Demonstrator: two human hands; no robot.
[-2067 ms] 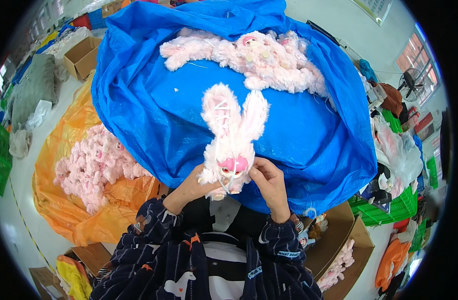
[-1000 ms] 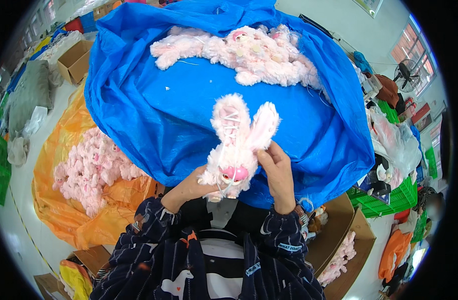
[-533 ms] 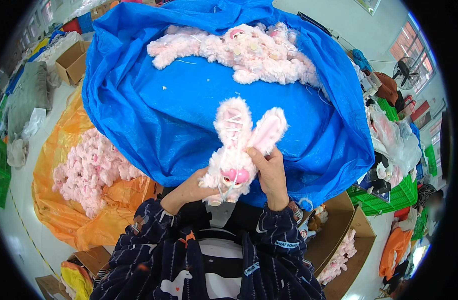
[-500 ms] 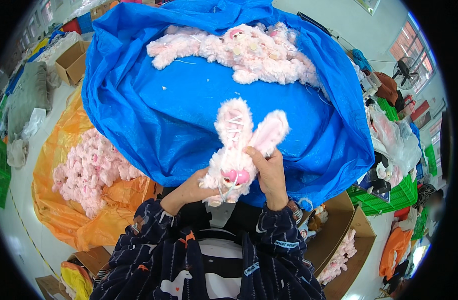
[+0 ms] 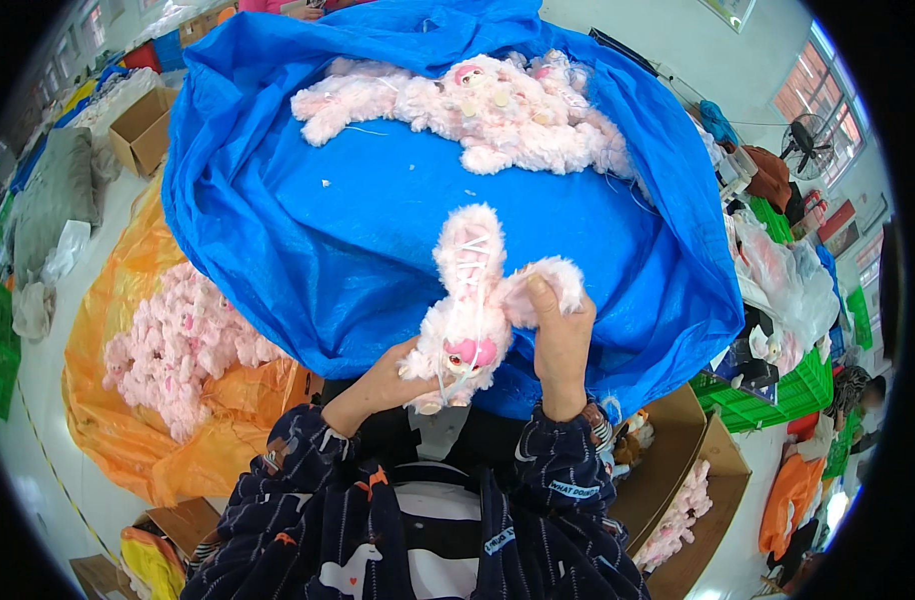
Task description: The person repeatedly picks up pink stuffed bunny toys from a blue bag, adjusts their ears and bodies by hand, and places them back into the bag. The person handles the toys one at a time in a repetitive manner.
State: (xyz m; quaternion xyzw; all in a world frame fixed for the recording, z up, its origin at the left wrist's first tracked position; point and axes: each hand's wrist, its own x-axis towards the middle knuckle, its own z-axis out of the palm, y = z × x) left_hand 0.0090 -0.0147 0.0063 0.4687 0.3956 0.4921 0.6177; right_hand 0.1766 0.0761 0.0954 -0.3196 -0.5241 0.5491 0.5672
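A fluffy pink plush rabbit with white stitching on one ear and a bright pink nose is held upright over the near edge of a big blue tarp. My left hand cups its body from the lower left. My right hand grips its right ear, thumb pressed on the fur. A heap of similar pink plush rabbits lies at the far side of the tarp.
An orange bag at my left holds several pink plush pieces. Cardboard boxes stand at my lower right, one with pink plush inside. Green crates and bagged goods fill the right side. Another cardboard box stands far left.
My right hand has slid up from the rabbit's body onto its right ear, bending the ear outward. The left hand stays under the toy.
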